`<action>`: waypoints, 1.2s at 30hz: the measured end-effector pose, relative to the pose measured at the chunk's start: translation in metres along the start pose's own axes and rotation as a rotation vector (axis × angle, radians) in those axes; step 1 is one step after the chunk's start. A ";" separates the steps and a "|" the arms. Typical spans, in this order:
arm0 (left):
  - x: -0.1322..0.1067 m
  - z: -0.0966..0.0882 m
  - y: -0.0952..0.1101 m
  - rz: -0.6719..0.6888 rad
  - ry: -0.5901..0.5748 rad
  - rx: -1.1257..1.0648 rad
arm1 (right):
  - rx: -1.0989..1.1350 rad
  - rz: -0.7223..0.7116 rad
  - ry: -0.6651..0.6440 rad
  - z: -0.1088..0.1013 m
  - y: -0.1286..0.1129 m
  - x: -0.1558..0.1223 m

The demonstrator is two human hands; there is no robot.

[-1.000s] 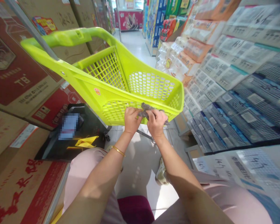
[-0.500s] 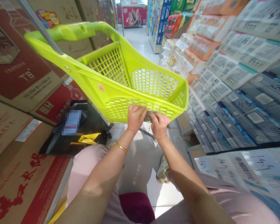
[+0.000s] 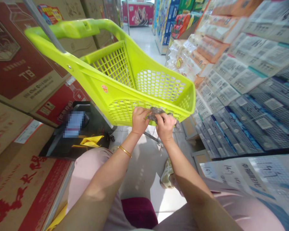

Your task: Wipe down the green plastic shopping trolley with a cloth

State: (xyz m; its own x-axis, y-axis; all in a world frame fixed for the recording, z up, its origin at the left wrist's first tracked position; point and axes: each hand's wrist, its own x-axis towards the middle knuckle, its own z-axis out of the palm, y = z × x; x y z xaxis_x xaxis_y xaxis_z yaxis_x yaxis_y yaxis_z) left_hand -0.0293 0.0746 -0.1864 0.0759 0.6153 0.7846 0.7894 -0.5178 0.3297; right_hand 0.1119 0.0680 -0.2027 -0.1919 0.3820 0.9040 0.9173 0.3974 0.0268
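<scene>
A lime-green shopping cart (image 3: pixel 120 86) stands in front of me, its low perforated side wall close to my hands. My right hand (image 3: pixel 166 125) is closed on a crumpled grey cloth (image 3: pixel 156 113), which is pressed against that wall. Some of the cloth sticks out past the fingers on both sides. My left hand (image 3: pixel 139 120), with a gold bangle at the wrist, is closed at the wall just left of the cloth. Its fingers curl round the green lattice, and their tips meet the cloth's edge; the exact grip is partly hidden.
Cardboard cartons (image 3: pixel 21 64) are stacked on the left, beside a black case (image 3: pixel 62 150) with a yellow piece (image 3: pixel 92 141) on it. Packaged goods (image 3: pixel 245 118) line the right side. A tiled aisle (image 3: pixel 144 38) runs ahead. A maroon seat (image 3: pixel 139 211) shows between my legs.
More of the grey cloth now shows between and beside my hands, bunched up against the wall. My right hand has shifted very slightly; the left hand and the cart are nearly unchanged.
</scene>
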 end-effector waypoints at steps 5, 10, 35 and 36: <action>0.002 0.001 0.002 0.000 0.045 0.007 | 0.008 -0.051 -0.114 0.007 -0.003 -0.036; 0.002 0.002 0.001 0.000 0.042 0.003 | 0.032 -0.081 -0.317 0.006 -0.007 -0.058; 0.001 0.000 0.002 -0.003 0.058 0.056 | 0.064 0.012 -0.245 0.002 -0.002 -0.047; 0.001 0.000 0.003 -0.005 0.057 0.052 | 0.062 0.006 -0.221 0.000 -0.002 -0.047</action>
State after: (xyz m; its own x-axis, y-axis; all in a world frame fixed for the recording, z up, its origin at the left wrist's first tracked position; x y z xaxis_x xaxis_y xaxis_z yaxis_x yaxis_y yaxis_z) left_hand -0.0269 0.0737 -0.1848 0.0380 0.5820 0.8123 0.8205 -0.4821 0.3071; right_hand 0.1192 0.0491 -0.2457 -0.2647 0.5551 0.7885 0.8968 0.4423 -0.0103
